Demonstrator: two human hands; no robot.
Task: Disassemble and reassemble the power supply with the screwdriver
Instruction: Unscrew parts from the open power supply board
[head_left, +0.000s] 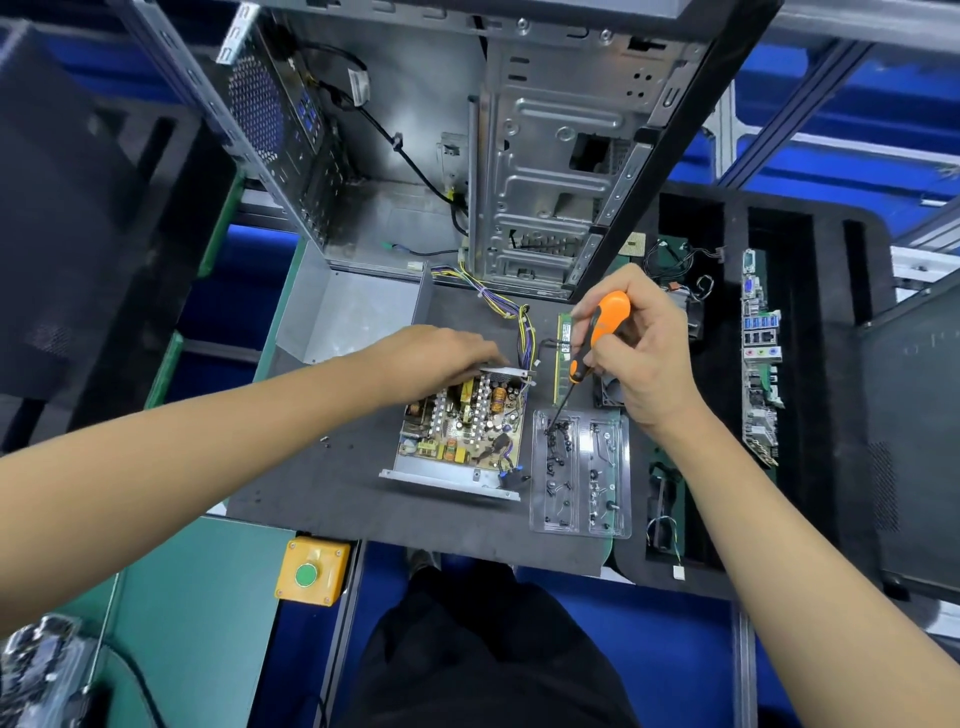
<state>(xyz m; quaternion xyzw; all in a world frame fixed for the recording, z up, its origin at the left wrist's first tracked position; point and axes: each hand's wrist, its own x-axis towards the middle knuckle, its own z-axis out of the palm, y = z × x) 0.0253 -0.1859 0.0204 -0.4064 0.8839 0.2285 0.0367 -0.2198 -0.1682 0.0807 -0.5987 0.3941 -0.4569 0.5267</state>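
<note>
screwdriver (597, 338), orange and black handle, gripped in right hand (641, 348); tip lowered into clear screw tray (618, 467) among small dark screws (558, 447). power supply (460, 431), cover off and circuit board exposed, lies on dark mat (332, 478) just left of the tray. left hand (436, 356) rests on its far edge, fingers bent over the casing.

risks, judged: a screw picked up on the tip could drop onto the open board and lodge among components; a careless tip could scatter screws or tilt the light tray; one loose screw (324, 440) on the mat may be forgotten.

surroundings: wire bundle (511, 312) from the supply crosses the mat between hands; removed cover (358, 312) behind; memory stick (562, 358) beside the tray; open computer case (519, 156) beyond; motherboard (761, 358) at right; button box (311, 570) near.
</note>
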